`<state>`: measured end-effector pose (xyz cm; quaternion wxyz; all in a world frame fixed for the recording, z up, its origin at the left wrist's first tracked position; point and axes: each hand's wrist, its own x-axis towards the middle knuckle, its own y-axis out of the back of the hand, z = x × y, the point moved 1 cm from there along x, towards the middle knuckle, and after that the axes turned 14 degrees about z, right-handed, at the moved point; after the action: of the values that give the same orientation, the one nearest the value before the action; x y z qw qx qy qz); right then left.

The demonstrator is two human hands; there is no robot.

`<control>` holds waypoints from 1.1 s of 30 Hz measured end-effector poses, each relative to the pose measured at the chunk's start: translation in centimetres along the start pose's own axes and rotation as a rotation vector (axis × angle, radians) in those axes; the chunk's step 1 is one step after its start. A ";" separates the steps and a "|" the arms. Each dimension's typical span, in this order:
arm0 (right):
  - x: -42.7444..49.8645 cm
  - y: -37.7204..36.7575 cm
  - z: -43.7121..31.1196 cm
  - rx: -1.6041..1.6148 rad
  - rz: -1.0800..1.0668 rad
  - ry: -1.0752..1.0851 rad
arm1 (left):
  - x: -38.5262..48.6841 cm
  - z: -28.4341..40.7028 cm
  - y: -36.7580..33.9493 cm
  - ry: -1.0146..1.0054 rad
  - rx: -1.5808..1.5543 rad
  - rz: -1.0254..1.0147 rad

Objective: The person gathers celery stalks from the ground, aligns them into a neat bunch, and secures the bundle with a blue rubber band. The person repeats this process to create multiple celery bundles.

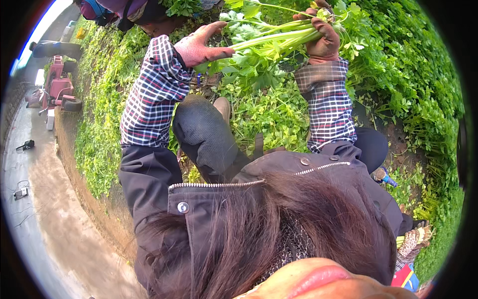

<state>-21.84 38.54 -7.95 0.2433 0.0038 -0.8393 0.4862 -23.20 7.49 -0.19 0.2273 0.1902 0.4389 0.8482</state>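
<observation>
My right hand, in a soiled reddish glove, grips a bunch of celery at its root end. The pale green stalks run leftward from the fist, and their leaves hang over the ground. At the left, my left hand wears a pink glove; its thumb and fingers are spread with nothing held. One of its fingertips is close to the stalks, and I cannot tell whether it touches them. Cut or fallen celery leaves cover the soil below the bunch, around my bent knee.
Dense standing celery fills the right side. A co-worker's clothed body is close at upper left. Another person's patterned sleeve and celery stalks show at lower right. A pink three-wheeled vehicle stands on the paved path, near another person.
</observation>
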 end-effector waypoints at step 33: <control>-1.8 6.2 4.0 0.548 -0.028 -0.411 | -6.9 6.4 -18.1 0.251 -1.712 -0.318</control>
<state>-23.41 38.13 -15.40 0.0658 0.1782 -0.7086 0.6795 -10.21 17.11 -12.64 0.3575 -0.2037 -0.3047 0.8590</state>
